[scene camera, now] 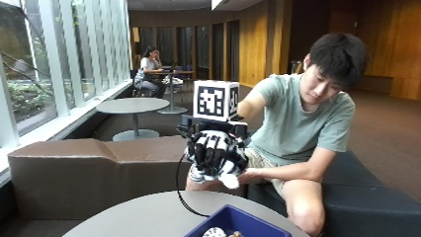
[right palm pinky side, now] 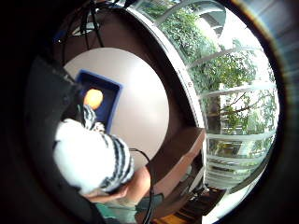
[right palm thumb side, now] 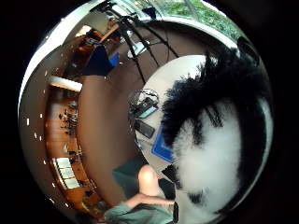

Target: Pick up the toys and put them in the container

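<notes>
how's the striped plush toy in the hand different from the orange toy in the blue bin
The striped plush toy is black and white and furry; the orange toy is plain orange and looks smooth and rounded. The plush is held up in the air above the table, gripped by the gloved right hand, while the orange toy already lies inside the blue container. The plush looks the larger of the two. Both are toys for the container.
</notes>
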Demonstrator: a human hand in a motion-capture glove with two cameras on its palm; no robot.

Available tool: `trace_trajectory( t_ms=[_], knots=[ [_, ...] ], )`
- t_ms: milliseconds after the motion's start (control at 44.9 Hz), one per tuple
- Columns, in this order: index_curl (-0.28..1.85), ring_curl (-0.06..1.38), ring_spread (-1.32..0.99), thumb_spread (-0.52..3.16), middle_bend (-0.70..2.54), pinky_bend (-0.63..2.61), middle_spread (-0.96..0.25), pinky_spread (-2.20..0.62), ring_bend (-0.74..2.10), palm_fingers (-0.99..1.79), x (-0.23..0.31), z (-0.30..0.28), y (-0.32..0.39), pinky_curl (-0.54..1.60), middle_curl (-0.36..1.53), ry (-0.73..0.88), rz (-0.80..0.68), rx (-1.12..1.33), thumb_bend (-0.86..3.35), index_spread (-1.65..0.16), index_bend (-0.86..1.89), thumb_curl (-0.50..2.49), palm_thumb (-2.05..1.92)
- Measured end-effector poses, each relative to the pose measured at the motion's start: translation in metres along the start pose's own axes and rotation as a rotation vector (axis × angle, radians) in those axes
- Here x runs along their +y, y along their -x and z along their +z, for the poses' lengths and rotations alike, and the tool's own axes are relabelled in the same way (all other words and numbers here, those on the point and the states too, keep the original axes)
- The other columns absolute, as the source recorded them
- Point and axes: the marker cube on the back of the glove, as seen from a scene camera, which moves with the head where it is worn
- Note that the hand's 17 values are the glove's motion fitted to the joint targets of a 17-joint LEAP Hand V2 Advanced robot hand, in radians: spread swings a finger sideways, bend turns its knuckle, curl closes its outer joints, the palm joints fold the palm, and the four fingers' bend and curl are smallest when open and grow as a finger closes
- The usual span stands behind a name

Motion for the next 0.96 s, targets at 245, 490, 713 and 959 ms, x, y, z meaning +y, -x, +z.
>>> trace_trajectory(
  t_ms=[245,490,713,959],
  knots=[
    [0.77,0.65,-0.2,0.91,0.51,1.24,-0.09,-0.13,0.58,-0.6,-0.002,0.054,0.027,0.66,0.58,0.552,0.151,0.05,-0.14,-0.27,0.33,0.75,0.17],
    [0.49,0.44,-0.01,1.05,0.12,1.13,-0.02,0.02,0.18,-0.36,0.04,0.048,0.006,0.54,0.4,0.442,0.145,0.022,-0.08,-0.24,0.06,0.54,-0.08],
    [0.39,0.41,0.03,1.12,0.11,0.98,-0.02,0.06,0.2,-0.28,0.071,0.036,0.004,0.46,0.34,0.364,0.078,-0.095,-0.07,-0.24,0.08,0.43,-0.08],
    [0.34,0.43,-0.02,1.31,0.17,0.77,-0.08,-0.01,0.26,-0.1,0.108,0.044,0.032,0.38,0.32,0.168,-0.025,-0.198,-0.01,-0.25,0.12,0.37,-0.01]
  ],
)
